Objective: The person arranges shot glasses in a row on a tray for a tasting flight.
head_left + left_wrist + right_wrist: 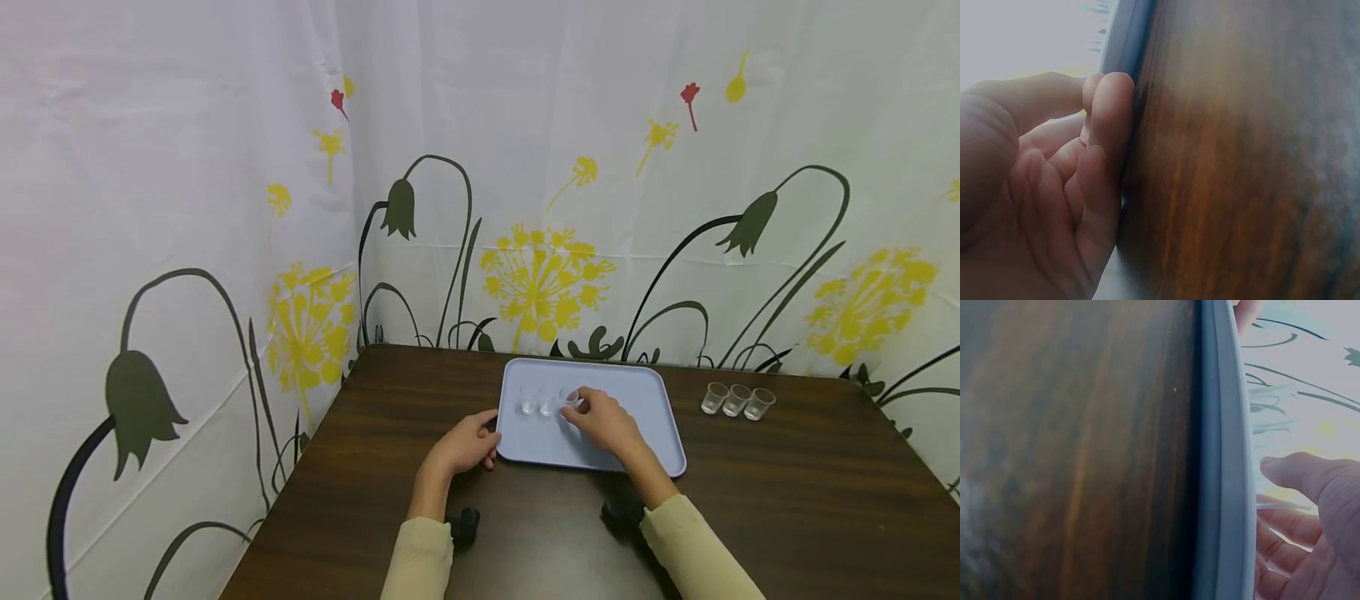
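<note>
A small clear shot glass (568,396) is pinched between the thumb and fingers of my right hand (609,423), low over the tray. In the right wrist view the glass is faint, with the thumb (1282,470) above the curled fingers. Two more small clear glasses (545,406) stand side by side on the tray, left of the held one. My left hand (463,443) rests by the left side of the pale blue tray (600,446), fingertips right at the rim. In the left wrist view its loosely bent fingers (1112,109) overlap the tray's edge.
Three clear glasses (737,401) stand in a row on the dark wooden table (810,483), right of the tray. A white floral curtain (600,83) hangs behind and to the left. Dark wrist-worn devices (465,527) sit below both wrists.
</note>
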`<state>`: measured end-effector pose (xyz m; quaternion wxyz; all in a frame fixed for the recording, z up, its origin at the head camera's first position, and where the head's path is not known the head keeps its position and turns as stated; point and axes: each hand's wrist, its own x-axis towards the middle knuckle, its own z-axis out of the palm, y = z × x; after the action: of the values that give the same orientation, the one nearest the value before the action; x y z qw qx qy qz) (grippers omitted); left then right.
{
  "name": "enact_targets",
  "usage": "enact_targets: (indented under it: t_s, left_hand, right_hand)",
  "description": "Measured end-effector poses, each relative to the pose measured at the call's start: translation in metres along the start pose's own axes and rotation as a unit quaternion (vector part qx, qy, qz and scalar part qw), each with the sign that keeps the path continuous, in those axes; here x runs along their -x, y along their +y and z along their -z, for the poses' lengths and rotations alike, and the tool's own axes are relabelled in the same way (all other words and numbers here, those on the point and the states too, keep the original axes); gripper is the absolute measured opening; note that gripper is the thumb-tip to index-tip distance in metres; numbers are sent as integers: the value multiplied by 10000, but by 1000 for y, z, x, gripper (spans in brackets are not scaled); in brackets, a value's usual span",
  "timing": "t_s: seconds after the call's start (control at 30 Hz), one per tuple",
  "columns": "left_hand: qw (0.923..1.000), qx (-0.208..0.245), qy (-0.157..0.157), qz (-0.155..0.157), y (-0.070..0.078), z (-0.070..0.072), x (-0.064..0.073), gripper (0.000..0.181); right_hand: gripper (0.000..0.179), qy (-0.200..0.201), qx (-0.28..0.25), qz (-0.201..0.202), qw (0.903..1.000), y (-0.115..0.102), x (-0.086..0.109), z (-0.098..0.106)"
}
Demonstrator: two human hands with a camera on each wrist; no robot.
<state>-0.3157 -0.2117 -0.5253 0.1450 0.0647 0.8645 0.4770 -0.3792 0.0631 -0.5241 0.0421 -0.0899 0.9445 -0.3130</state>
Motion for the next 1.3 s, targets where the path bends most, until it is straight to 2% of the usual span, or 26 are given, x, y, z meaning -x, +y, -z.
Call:
enact_targets:
  t_s: [1.3]
  left_hand:
    - [10000,-5,-4,84,2,1,0,60]
  right_hand:
    - [35,-115,-5,-28,9999,3,-4,-1]
